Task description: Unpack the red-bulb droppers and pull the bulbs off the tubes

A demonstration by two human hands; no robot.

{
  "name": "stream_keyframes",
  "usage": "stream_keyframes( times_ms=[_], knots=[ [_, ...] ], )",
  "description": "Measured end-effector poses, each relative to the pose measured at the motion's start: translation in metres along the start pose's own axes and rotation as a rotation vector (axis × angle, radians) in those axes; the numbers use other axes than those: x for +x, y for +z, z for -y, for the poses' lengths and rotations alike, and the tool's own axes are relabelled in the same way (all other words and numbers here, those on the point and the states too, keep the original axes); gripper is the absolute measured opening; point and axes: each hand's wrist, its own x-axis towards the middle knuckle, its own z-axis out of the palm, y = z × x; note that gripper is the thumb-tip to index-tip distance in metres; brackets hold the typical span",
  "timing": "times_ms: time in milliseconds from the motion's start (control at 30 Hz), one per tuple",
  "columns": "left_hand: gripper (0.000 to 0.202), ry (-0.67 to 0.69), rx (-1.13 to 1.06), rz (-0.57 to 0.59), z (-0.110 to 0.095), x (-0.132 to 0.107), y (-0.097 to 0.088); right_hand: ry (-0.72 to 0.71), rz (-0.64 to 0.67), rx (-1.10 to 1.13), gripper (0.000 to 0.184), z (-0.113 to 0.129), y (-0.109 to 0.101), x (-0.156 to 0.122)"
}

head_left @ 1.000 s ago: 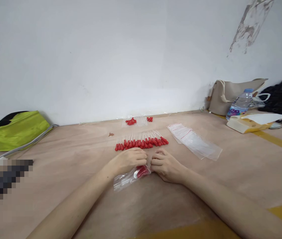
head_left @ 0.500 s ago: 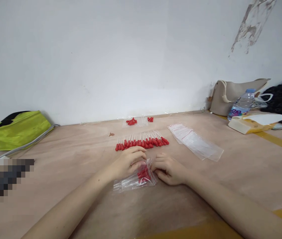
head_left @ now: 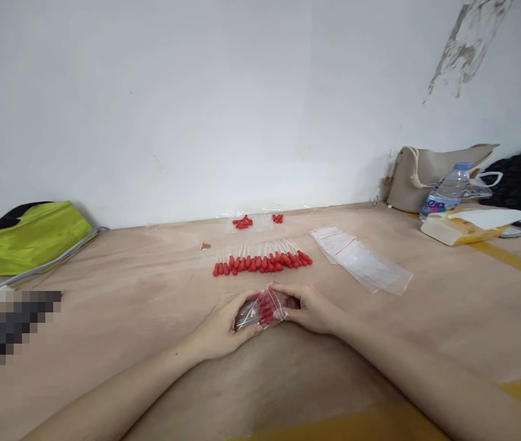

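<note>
A clear zip bag point(head_left: 266, 313) holds several droppers with red bulbs, bulbs to the right and clear tubes to the left. My left hand point(head_left: 224, 329) wraps round the tube end, thumb along the near side, fingers along the far side. At the bag's right end, my right hand point(head_left: 309, 307) grips the plastic by the bulbs with thumb and fingers. Just beyond the hands lies a row of loose droppers point(head_left: 263, 263), red bulbs towards me and clear tubes pointing away.
Flat zip bags point(head_left: 361, 258) lie fanned out on the right. By the wall are two small groups of red pieces point(head_left: 243, 222). A water bottle point(head_left: 447, 191), a tissue pack point(head_left: 456, 229) and a beige bag point(head_left: 430, 171) stand back right; a yellow-green pouch point(head_left: 35, 239) is at left.
My left hand has moved from above the bag to its left end and now wraps round it. My right hand still holds the right end, with its fingers shifted along the plastic.
</note>
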Motion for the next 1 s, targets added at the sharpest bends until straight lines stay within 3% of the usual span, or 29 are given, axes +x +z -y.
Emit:
stream_keyframes(
  times_ms=[100, 267, 433, 700, 1000],
  knots=[
    [0.047, -0.008, -0.002, -0.039, 0.0, 0.001, 0.003, -0.018, 0.027, -0.041, 0.046, 0.004, -0.005, -0.001],
    [0.047, -0.023, 0.003, -0.055, 0.001, -0.001, 0.004, 0.045, -0.08, -0.13, 0.042, 0.01, -0.005, -0.003],
    [0.048, -0.002, 0.005, -0.055, -0.001, 0.0, 0.002, 0.044, 0.006, -0.081, 0.035, 0.012, -0.003, -0.001],
    [0.046, -0.007, -0.013, -0.04, -0.005, 0.001, 0.001, 0.068, -0.039, -0.069, 0.035, 0.011, 0.0, 0.0],
    [0.045, 0.0, 0.005, -0.041, -0.002, 0.001, 0.001, 0.012, 0.017, -0.049, 0.024, 0.015, 0.0, 0.001]
  ],
)
